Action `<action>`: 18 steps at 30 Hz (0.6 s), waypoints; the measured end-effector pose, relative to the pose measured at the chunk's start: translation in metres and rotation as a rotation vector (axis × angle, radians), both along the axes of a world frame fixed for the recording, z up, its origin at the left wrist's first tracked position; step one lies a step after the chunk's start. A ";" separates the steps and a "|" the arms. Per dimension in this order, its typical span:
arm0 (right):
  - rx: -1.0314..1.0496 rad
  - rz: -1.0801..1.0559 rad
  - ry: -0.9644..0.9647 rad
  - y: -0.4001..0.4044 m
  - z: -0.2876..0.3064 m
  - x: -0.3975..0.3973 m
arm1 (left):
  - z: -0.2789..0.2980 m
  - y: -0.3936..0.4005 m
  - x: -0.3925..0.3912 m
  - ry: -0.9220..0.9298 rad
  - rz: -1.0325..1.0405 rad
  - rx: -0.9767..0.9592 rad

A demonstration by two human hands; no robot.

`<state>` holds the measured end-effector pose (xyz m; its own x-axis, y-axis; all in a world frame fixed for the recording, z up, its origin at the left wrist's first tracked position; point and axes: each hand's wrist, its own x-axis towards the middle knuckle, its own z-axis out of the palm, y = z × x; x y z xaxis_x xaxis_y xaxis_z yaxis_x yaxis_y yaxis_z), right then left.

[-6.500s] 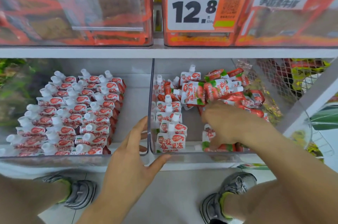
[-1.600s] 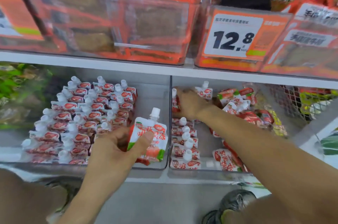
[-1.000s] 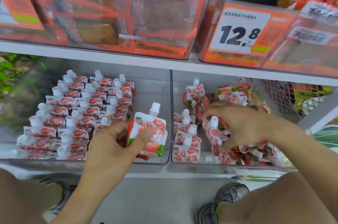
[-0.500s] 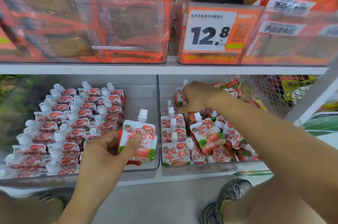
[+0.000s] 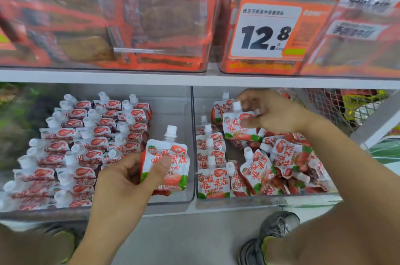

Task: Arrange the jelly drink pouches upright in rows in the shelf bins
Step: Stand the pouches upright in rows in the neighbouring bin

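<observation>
- Holding one pouch [image 5: 166, 163] upright, our left hand [image 5: 125, 180] pinches its flat body, thumb on the printed face, in front of the left bin [image 5: 173, 201].
- At two o'clock from it, our right hand [image 5: 272, 113] grips another pouch [image 5: 237, 125] near its spout, above the loose heap [image 5: 287, 165] in the right bin [image 5: 259, 199].
- We judge these pouches light, soft and squashy, with slick film; the stiff capped neck looks the surest hold.
</observation>
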<state>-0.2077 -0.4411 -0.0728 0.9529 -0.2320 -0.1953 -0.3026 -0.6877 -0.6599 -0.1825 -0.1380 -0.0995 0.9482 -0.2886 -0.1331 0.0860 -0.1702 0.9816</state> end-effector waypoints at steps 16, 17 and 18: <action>0.415 0.159 -0.082 0.028 -0.024 0.005 | -0.002 -0.010 -0.002 -0.008 0.026 0.023; 0.341 0.108 -0.116 0.025 -0.020 0.008 | -0.002 -0.011 -0.001 0.006 0.022 0.005; 0.237 0.054 -0.164 0.022 -0.017 0.011 | 0.000 -0.011 -0.001 0.019 0.015 -0.013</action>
<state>-0.1970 -0.4193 -0.0903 0.9859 -0.1464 -0.0807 -0.1461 -0.5203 -0.8414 -0.1837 -0.1489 -0.0997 0.9497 -0.2763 -0.1476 0.1073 -0.1558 0.9819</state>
